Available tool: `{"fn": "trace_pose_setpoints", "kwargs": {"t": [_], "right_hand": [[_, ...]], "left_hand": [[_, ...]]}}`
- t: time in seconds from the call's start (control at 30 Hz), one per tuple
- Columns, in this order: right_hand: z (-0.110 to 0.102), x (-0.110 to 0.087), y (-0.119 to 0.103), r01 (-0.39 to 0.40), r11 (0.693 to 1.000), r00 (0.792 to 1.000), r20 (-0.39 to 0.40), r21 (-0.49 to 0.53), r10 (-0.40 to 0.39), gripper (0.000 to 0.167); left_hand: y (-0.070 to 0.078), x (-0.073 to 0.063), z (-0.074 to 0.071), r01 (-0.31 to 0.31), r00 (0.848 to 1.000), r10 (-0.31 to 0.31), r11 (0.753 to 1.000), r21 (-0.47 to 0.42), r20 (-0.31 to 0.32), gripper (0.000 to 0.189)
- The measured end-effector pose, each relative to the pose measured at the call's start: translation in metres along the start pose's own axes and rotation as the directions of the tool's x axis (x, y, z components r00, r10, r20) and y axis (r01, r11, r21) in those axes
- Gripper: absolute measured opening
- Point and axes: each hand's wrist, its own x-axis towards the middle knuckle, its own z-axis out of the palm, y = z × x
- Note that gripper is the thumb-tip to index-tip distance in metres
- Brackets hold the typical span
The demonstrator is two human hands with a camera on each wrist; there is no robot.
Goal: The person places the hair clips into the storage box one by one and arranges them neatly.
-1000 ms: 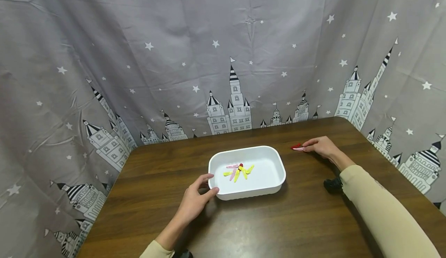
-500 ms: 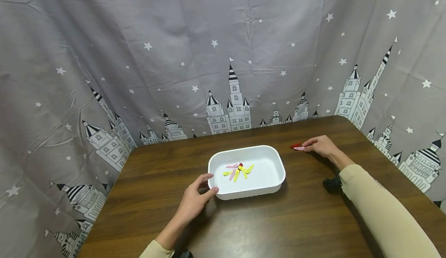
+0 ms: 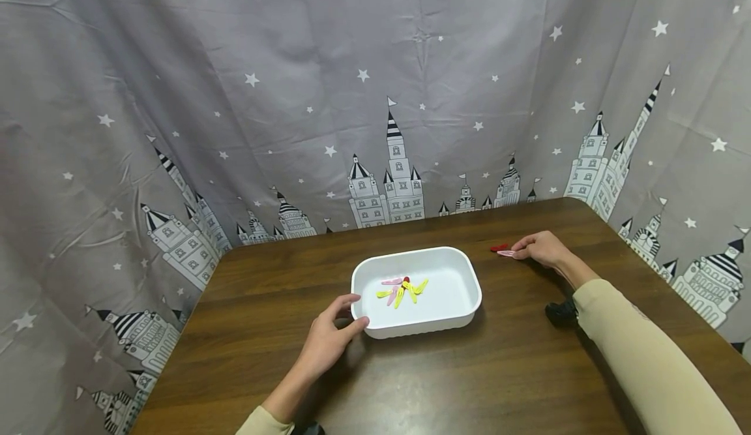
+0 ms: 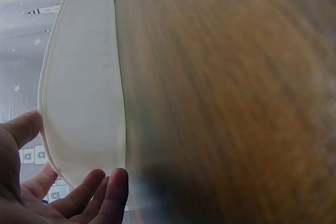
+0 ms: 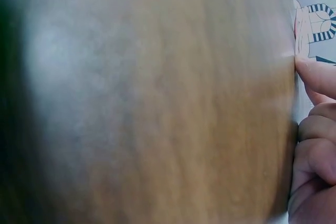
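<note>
Thumb and fingers of my left hand (image 3: 330, 337) grip the near left corner of a white rectangular tray (image 3: 454, 321). In the left wrist view, the thumb lies at the rim and the fingers spread along the outer wall. Inside the tray is a small cluster of snap hair clips: yellow clips (image 3: 399, 297), pink clips (image 3: 391, 282) and a bit of red (image 3: 406, 280). Beyond its right side, my right hand (image 3: 542, 249) pinches one end of a pink hair clip (image 3: 505, 253), low over the table. A red hair clip (image 3: 499, 248) lies just behind that pink one.
The brown wooden table (image 3: 252, 304) reaches back to a grey curtain (image 3: 328, 63) printed with castles and stars. A black wrist strap (image 3: 560, 313) shows under the right forearm, close to the tabletop.
The pink clip has shifted slightly right with the right hand, showing a little more of the red clip. My left hand and the tray stay where they were.
</note>
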Motion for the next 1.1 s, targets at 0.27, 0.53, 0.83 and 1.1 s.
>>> {"fn": "trace_pose_setpoints", "kwargs": {"t": [0.27, 0.53, 0.83, 1.1], "right_hand": [[-0.0019, -0.0011, -0.0011, 0.003, 1.000, 1.000, 0.030, -0.006, -0.003, 0.027], [-0.0006, -0.0062, -0.0055, 0.048, 0.994, 0.999, 0.013, -0.094, -0.047, 0.024], [-0.0029, -0.0090, -0.0030, 0.046, 0.999, 0.998, 0.034, -0.022, -0.046, 0.024], [-0.0064, -0.0082, -0.0023, 0.015, 0.999, 0.997, 0.074, 0.052, -0.018, 0.025]], "left_hand": [[0.0000, -0.0011, -0.0015, 0.002, 1.000, -0.002, 1.000, 0.008, -0.003, 0.046], [-0.0016, -0.0003, -0.0011, -0.009, 1.000, 0.009, 1.000, 0.004, -0.002, 0.046], [-0.0032, -0.0010, 0.0001, -0.030, 1.000, 0.030, 1.000, 0.001, 0.000, 0.045], [-0.0020, -0.0008, -0.0004, -0.029, 1.000, 0.029, 1.000, 0.005, 0.000, 0.045]]}}
